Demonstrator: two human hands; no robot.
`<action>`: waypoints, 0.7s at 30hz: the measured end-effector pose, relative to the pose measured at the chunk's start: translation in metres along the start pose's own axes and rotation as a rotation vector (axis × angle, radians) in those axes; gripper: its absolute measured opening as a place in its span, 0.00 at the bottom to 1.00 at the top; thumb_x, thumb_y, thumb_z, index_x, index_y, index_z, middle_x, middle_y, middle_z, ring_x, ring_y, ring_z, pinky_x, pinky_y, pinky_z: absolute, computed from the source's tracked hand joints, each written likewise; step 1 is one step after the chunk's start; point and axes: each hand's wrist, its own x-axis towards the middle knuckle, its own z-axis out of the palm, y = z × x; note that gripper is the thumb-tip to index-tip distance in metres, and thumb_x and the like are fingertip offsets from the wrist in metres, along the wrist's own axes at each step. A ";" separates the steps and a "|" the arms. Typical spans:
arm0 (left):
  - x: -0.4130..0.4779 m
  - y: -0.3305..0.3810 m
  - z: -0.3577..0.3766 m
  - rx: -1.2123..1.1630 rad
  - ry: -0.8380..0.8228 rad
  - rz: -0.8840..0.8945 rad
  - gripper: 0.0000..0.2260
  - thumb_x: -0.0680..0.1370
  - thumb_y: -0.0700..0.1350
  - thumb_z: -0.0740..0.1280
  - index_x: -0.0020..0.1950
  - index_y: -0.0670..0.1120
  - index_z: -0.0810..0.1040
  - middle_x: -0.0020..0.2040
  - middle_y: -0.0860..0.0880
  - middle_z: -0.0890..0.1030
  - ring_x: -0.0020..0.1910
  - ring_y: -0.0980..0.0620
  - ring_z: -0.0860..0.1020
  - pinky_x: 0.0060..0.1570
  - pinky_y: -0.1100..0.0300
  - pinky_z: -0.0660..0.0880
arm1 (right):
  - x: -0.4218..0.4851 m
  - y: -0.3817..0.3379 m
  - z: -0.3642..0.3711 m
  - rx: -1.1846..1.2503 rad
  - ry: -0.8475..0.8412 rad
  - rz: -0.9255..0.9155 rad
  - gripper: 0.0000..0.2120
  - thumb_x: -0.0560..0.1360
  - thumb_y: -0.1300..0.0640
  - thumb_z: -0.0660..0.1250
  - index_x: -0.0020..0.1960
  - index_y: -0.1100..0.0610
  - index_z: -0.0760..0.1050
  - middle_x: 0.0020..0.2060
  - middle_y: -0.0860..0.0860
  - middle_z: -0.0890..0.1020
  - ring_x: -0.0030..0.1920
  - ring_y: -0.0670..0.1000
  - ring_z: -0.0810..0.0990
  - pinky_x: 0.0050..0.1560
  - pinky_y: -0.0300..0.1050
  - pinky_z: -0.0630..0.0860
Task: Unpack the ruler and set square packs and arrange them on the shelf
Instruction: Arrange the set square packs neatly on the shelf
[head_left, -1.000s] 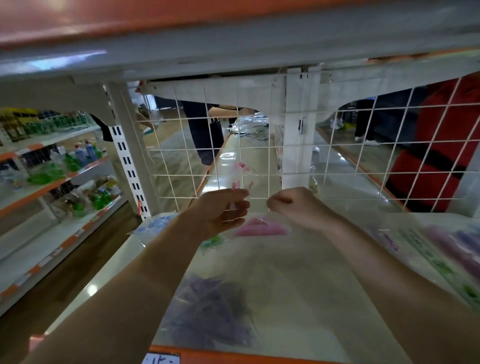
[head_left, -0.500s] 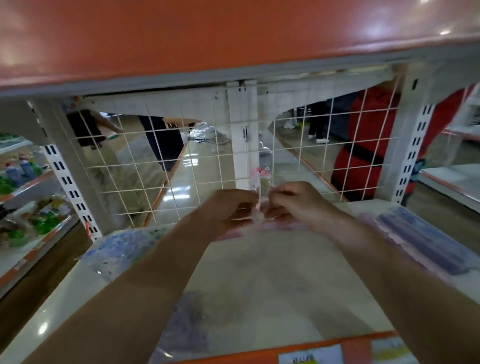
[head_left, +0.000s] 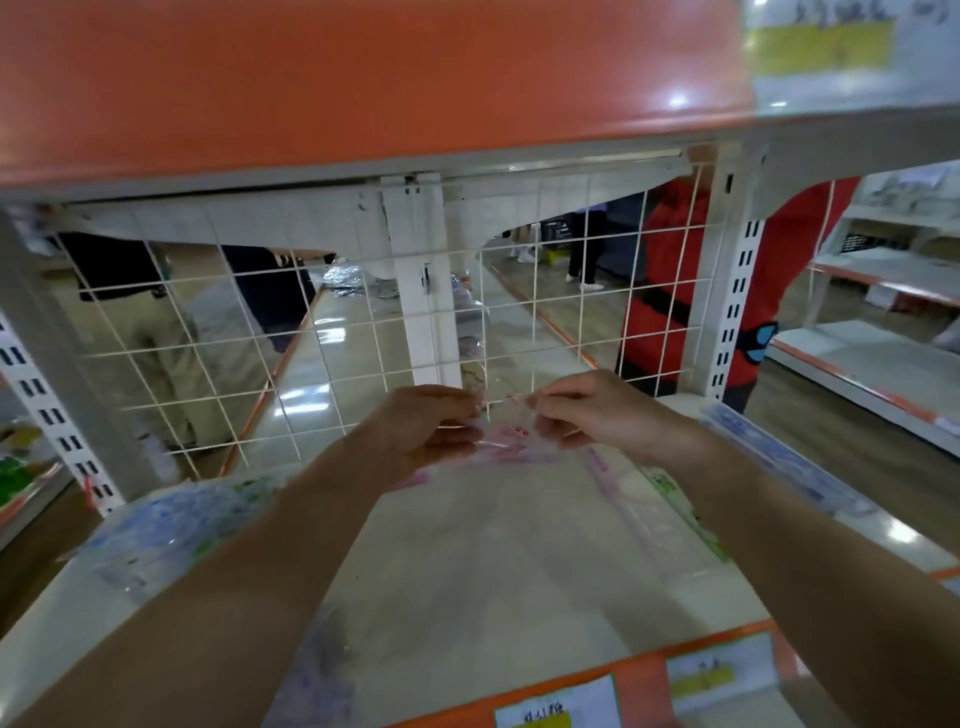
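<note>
Two bare hands at the back of a white shelf (head_left: 519, 597), left hand (head_left: 426, 426) and right hand (head_left: 587, 410) pinching a clear pink-printed pack (head_left: 511, 434) between them, wire grid (head_left: 311, 332) just behind, more packs lying at both sides.

Shelf-edge labels (head_left: 558, 701) too blurred, nothing legible.

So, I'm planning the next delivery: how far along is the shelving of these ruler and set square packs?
Done: bluish packs lie at the left end of the shelf, purple-blue packs along its right side. In hand: left hand and right hand both pinch a clear pink-printed pack by the wire grid at the back. Left: placing that pack; the shelf's middle seems to have room.
</note>
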 end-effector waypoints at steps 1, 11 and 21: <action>0.001 0.000 -0.001 -0.018 0.009 -0.007 0.04 0.75 0.32 0.66 0.43 0.39 0.78 0.39 0.42 0.80 0.35 0.48 0.79 0.38 0.56 0.80 | 0.000 0.001 -0.002 0.004 -0.001 0.015 0.07 0.78 0.59 0.65 0.53 0.58 0.81 0.40 0.52 0.83 0.39 0.48 0.81 0.42 0.40 0.78; 0.018 -0.005 -0.007 -0.097 0.074 -0.057 0.05 0.76 0.29 0.64 0.43 0.36 0.77 0.34 0.40 0.81 0.30 0.47 0.82 0.34 0.54 0.81 | 0.019 0.007 0.001 -0.309 0.098 -0.138 0.14 0.75 0.61 0.67 0.61 0.57 0.78 0.45 0.48 0.82 0.46 0.47 0.81 0.48 0.37 0.75; 0.045 -0.010 0.000 -0.022 0.064 -0.121 0.05 0.75 0.30 0.66 0.41 0.37 0.78 0.28 0.44 0.80 0.25 0.51 0.80 0.31 0.56 0.80 | 0.034 0.022 0.002 -0.639 0.088 -0.171 0.20 0.73 0.51 0.70 0.64 0.51 0.75 0.50 0.45 0.77 0.50 0.47 0.76 0.51 0.42 0.71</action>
